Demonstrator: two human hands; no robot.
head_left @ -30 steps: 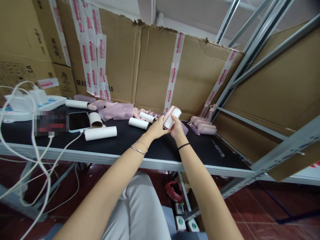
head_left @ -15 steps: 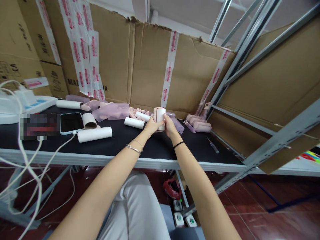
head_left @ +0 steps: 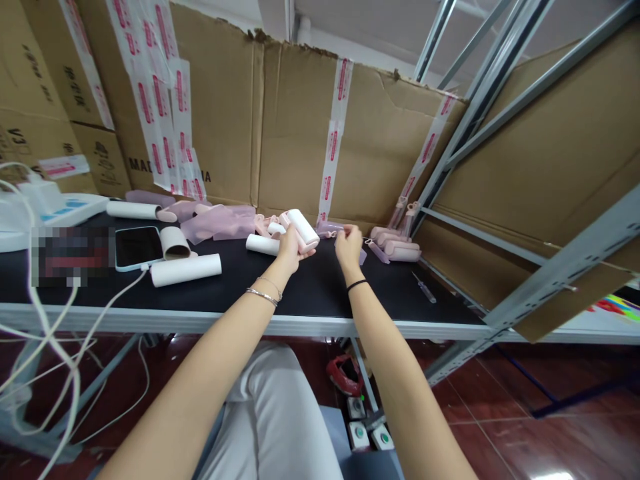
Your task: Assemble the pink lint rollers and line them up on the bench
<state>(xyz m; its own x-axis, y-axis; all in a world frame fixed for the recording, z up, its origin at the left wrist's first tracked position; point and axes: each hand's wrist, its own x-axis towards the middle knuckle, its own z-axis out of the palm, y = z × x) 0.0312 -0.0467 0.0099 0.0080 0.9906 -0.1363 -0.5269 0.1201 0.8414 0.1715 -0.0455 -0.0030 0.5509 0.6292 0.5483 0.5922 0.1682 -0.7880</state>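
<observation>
My left hand (head_left: 289, 244) is closed around a pink lint roller with a white paper roll (head_left: 303, 229), held a little above the black tabletop (head_left: 310, 287). My right hand (head_left: 349, 245) has come off the roller and hovers just to its right, fingers curled over a pale purple plastic piece (head_left: 331, 228); whether it grips that piece I cannot make out. White rolls (head_left: 262, 244) lie just left of my left hand.
A phone (head_left: 139, 245), a cardboard core (head_left: 175, 243) and a long white roll (head_left: 186, 269) lie at the left, with white cables (head_left: 45, 320). Pink roller parts (head_left: 395, 248) and a small screwdriver (head_left: 424, 287) lie at the right. Cardboard walls (head_left: 300, 133) and a metal rack (head_left: 500, 120) surround the table.
My right hand let go of the roller and moved right. My left hand kept the roller and tilted it from upright to slanting left.
</observation>
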